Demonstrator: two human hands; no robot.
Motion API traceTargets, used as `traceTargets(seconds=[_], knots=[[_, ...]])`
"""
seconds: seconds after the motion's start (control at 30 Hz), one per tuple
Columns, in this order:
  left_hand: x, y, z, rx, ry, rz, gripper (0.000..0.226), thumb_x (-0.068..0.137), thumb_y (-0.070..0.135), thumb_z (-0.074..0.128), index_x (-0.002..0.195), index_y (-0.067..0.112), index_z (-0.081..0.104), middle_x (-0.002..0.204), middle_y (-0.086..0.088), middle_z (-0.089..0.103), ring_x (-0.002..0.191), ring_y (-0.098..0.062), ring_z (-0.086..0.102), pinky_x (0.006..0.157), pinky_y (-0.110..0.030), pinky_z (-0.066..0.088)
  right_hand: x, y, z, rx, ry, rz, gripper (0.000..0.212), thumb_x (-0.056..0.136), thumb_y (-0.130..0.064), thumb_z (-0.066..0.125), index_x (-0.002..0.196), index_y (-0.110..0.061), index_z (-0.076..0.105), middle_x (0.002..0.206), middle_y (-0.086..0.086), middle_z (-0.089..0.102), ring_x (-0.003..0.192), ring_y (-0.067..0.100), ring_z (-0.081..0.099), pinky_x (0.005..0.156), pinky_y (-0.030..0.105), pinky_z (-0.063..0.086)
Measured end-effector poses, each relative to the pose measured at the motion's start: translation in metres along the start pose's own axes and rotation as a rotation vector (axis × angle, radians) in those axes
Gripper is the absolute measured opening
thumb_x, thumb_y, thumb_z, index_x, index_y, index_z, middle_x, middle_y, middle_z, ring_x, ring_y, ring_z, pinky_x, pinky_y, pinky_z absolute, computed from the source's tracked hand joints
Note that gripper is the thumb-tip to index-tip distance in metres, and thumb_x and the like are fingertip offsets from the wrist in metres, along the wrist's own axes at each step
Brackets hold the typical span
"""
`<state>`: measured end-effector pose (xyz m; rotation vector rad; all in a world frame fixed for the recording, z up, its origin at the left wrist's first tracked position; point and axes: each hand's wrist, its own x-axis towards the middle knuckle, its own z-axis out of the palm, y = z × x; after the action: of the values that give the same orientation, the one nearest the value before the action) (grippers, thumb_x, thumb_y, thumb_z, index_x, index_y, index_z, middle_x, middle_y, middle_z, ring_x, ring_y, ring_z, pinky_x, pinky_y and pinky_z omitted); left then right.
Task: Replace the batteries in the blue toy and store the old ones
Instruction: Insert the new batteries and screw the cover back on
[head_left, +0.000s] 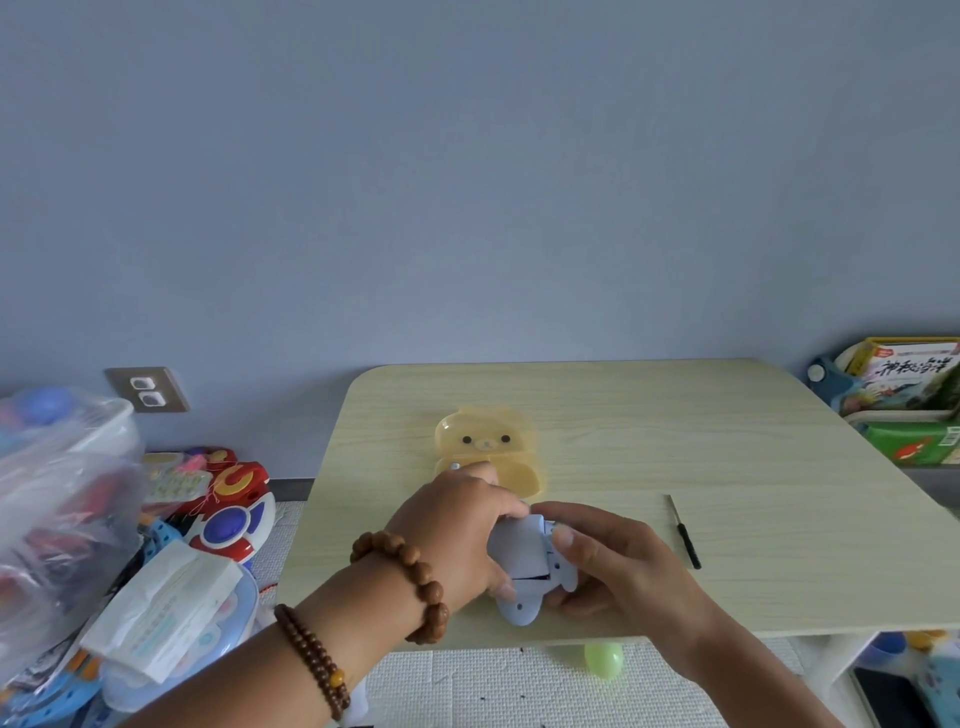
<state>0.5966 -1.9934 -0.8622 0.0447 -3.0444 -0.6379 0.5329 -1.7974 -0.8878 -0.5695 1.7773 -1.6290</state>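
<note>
— Pale blue plastic toy (519, 553), low in the middle of the frame, held just over the near edge of the light wood-grain worktop (727, 441). Both hands are on it.
— Gripping how?
— The left hand (457, 530) curls round its left side, fingers over the top, thumb below. The right hand (618, 566) cups the right side, thumb pressed on the body.
— And the step?
— The flat panel looks like the battery cover; a dark gap shows along its lower edge. I'd judge it's being worked at. Best to brace the body with one hand and move the cover evenly, no prying at one corner.
— Tools close by?
— A slim black screwdriver (684, 535) lies right of the hands. A translucent yellow bear-shaped case (498, 447) lies open just behind them, likely for the old cells.
— Any writing?
— Only the book cover (909, 371) at the right edge: 神秘海洋. Nothing legible on the toy.
</note>
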Motion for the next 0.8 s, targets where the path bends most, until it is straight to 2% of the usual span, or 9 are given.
traceTargets(seconds=[0.07, 0.23, 0.33, 0.57, 0.67, 0.8], knots=[[-0.0005, 0.0015, -0.001, 0.001, -0.002, -0.002, 0.075, 0.056, 0.038, 0.091, 0.125, 0.037, 0.062, 0.1, 0.02, 0.047, 0.097, -0.008, 0.056, 0.086, -0.031, 0.054, -0.0006, -0.0013, 0.0017, 0.007, 0.021, 0.012, 0.024, 0.095, -0.031, 0.066, 0.117, -0.027, 0.075, 0.102, 0.026, 0.072, 0.079, 0.025, 0.073, 0.077, 0.04, 0.06], [-0.002, 0.0014, -0.0025, -0.018, -0.001, -0.013, 0.075, 0.054, 0.038, 0.092, 0.124, 0.038, 0.062, 0.094, 0.022, 0.043, 0.094, -0.007, 0.056, 0.085, -0.029, 0.054, -0.0011, -0.002, 0.0036, 0.02, 0.042, 0.021, 0.027, 0.09, -0.033, 0.069, 0.116, -0.028, 0.075, 0.1, 0.023, 0.074, 0.083, 0.032, 0.076, 0.07, 0.033, 0.06], [-0.0019, 0.0021, -0.003, -0.016, -0.016, -0.011, 0.073, 0.055, 0.037, 0.092, 0.122, 0.037, 0.064, 0.092, 0.02, 0.043, 0.092, -0.007, 0.054, 0.085, -0.03, 0.054, -0.0009, -0.0006, 0.0019, 0.03, 0.058, 0.018, 0.03, 0.087, -0.03, 0.072, 0.118, -0.028, 0.074, 0.101, 0.019, 0.076, 0.089, 0.04, 0.076, 0.072, 0.036, 0.063], [-0.0046, 0.0003, -0.0026, -0.03, -0.002, 0.007, 0.073, 0.057, 0.038, 0.091, 0.123, 0.04, 0.061, 0.1, 0.021, 0.049, 0.096, -0.006, 0.055, 0.086, -0.03, 0.053, -0.0011, 0.0006, 0.0009, 0.035, 0.061, 0.034, 0.031, 0.09, -0.028, 0.072, 0.121, -0.025, 0.072, 0.104, 0.018, 0.076, 0.091, 0.042, 0.074, 0.075, 0.039, 0.064], [-0.0066, -0.0011, -0.003, -0.018, 0.016, 0.019, 0.07, 0.056, 0.039, 0.09, 0.12, 0.039, 0.062, 0.101, 0.02, 0.053, 0.094, -0.005, 0.056, 0.084, -0.03, 0.053, -0.0001, 0.0007, -0.0002, 0.044, 0.035, 0.046, 0.025, 0.094, -0.028, 0.067, 0.118, -0.029, 0.074, 0.102, 0.023, 0.075, 0.087, 0.038, 0.075, 0.078, 0.04, 0.063], [-0.0072, -0.0003, -0.0029, 0.015, 0.013, 0.029, 0.068, 0.059, 0.044, 0.089, 0.121, 0.037, 0.063, 0.105, 0.018, 0.052, 0.096, -0.008, 0.056, 0.086, -0.032, 0.053, 0.0022, 0.0035, -0.0018, 0.045, 0.04, 0.068, 0.027, 0.098, -0.024, 0.062, 0.124, -0.026, 0.071, 0.098, 0.025, 0.075, 0.085, 0.031, 0.074, 0.082, 0.045, 0.062]])
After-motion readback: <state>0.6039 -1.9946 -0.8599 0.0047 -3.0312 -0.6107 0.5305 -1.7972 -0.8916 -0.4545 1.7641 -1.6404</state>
